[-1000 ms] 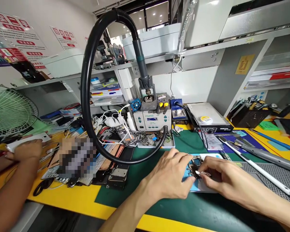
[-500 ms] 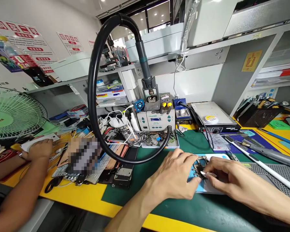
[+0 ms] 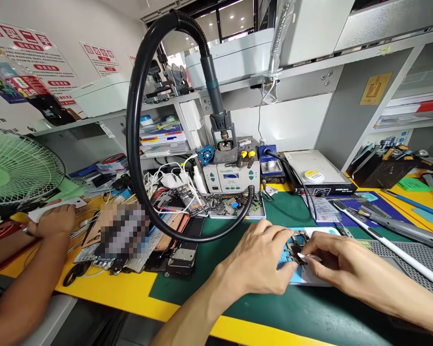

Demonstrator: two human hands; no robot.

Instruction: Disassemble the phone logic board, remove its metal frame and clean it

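Note:
A dark circuit board (image 3: 294, 246) lies on a flat blue-and-white base (image 3: 312, 278) on the green mat. My left hand (image 3: 261, 259) curves around the board's left side, fingertips at its upper edge and thumb at its lower edge, steadying it. From the right, my right hand (image 3: 332, 259) pinches a small white piece (image 3: 303, 257) between thumb and fingers, its tip against the board. The exact kind of this piece cannot be made out. My fingers cover part of the board and the base.
A hot air station (image 3: 233, 178) with a looping black hose (image 3: 132, 120) stands behind. Phone parts (image 3: 182, 257) lie left; a grey handheld tool (image 3: 400, 228) and a white rod (image 3: 393, 250) lie right. Another person's hand (image 3: 56, 218) holds a white object near a fan (image 3: 18, 168).
The view has shifted slightly, so most things sit a little further left. Both my hands keep nearly the same pose at the board, and the white piece stays in my right-hand pinch.

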